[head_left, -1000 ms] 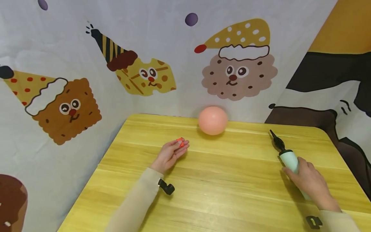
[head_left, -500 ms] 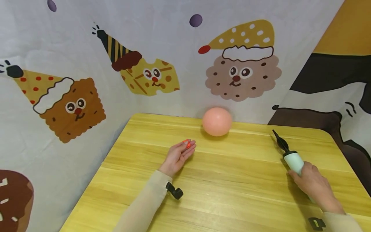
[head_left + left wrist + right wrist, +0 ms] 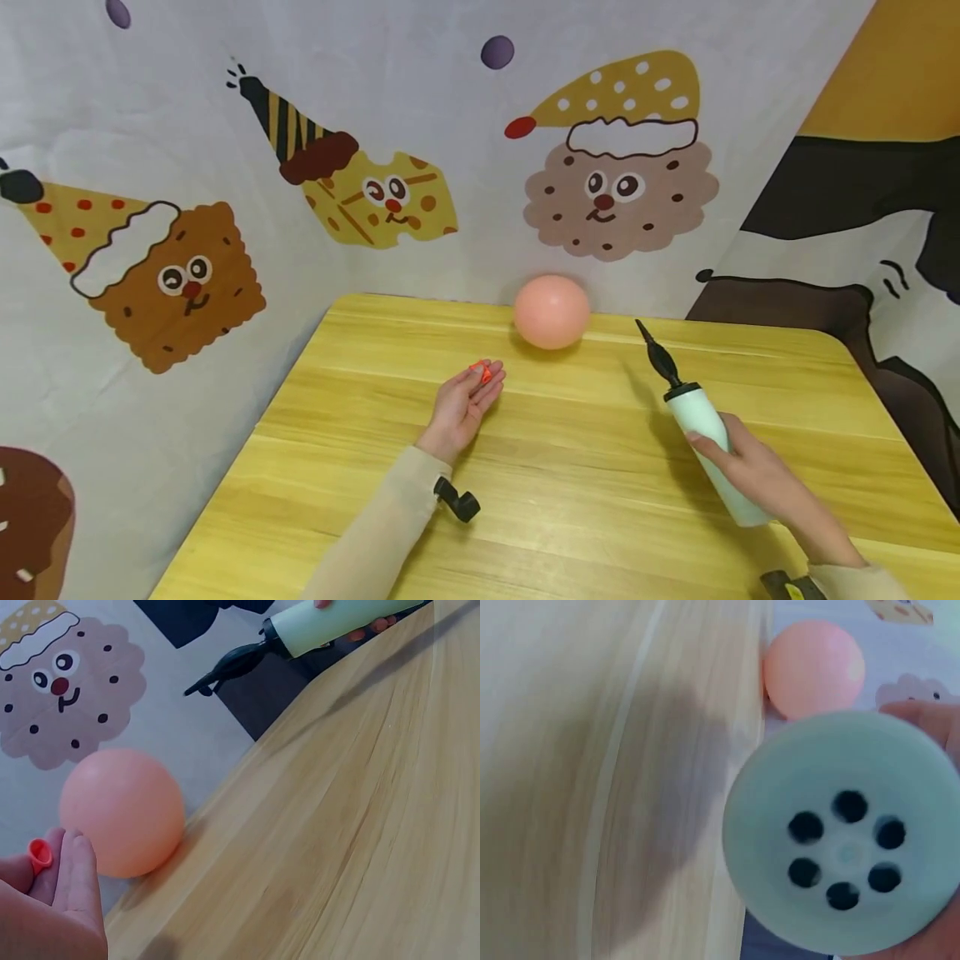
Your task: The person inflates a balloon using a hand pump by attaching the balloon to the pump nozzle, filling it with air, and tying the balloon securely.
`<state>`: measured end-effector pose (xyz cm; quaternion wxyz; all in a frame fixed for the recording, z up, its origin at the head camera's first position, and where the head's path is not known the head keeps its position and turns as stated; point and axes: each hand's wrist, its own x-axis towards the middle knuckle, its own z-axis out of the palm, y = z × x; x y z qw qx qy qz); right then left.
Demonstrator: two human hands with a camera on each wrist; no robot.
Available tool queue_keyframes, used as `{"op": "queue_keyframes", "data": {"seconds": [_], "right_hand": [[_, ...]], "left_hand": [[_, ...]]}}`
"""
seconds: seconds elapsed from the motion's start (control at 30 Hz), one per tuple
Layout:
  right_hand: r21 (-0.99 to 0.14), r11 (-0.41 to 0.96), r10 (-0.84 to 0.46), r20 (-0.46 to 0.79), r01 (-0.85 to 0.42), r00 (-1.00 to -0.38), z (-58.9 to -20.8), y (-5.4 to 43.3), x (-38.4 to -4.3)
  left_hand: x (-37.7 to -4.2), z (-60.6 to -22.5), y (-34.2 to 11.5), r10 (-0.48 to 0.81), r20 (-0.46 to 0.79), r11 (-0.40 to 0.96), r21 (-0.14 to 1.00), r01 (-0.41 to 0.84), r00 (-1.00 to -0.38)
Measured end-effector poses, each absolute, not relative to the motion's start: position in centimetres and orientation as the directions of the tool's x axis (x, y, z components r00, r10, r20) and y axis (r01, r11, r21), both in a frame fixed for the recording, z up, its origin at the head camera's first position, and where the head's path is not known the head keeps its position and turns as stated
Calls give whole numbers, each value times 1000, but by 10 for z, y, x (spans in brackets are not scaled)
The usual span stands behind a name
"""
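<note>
On the yellow worktop (image 3: pixel 570 467), near its far edge, an inflated pink balloon (image 3: pixel 551 311) rests against the cartoon-printed backdrop (image 3: pixel 420 125); this balloon serves as the landmark. In front of it and a little to its left, the left hand (image 3: pixel 461 406) lies palm up on the worktop, its fingers (image 3: pixel 483 396) loosely curved and close together, their tips pinching a small red uninflated balloon (image 3: pixel 481 372). In the left wrist view the rolled neck of the red balloon (image 3: pixel 40 855) shows at the fingertips, just beside the pink balloon (image 3: pixel 122 811) but apart from it. To the right of the pink balloon and nearer the person, the right hand (image 3: pixel 750 475) grips a pale green pump (image 3: pixel 712 446), fingers and thumb curled round the lower part of its barrel. The pump is raised off the worktop and tilted, its black nozzle (image 3: pixel 658 357) pointing up and toward the pink balloon, the tip close to it but not touching. The right wrist view looks at the pump's rear end (image 3: pixel 844 832), a round cap with five dark holes, with the pink balloon (image 3: pixel 814 667) beyond it. Both forearms wear beige sleeves (image 3: pixel 367 533); a black clip (image 3: pixel 457 502) sits at the left wrist. Right of the pink balloon, the backdrop gives way to a dark brown and orange print (image 3: pixel 862 192).
</note>
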<state>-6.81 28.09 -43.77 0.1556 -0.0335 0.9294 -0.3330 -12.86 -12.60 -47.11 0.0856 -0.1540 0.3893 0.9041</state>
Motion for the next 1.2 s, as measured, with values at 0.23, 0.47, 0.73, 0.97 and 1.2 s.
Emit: {"op": "queue_keyframes", "data": {"seconds": [0.23, 0.47, 0.73, 0.97, 1.2], "right_hand": [[-714, 699, -224, -278, 45, -934, -432, 250, -57], [-754, 657, -306, -258, -7, -917, -432, 220, -47], [-760, 648, -369, -252, -54, -895, -439, 189, -35], [-747, 653, -417, -216, -125, -883, -443, 176, -30], [-747, 650, -417, -199, -138, -887, -446, 172, -28]], "left_hand": [[-130, -471, -121, 27, -334, -709, 658, -254, -942], [-132, -473, -116, 13, -336, -719, 652, -242, -942], [-131, -471, -105, -5, -336, -713, 661, -232, -942], [-128, -472, -93, -21, -323, -687, 692, -221, -946], [-122, -474, -87, -14, -295, -659, 721, -213, -955]]}}
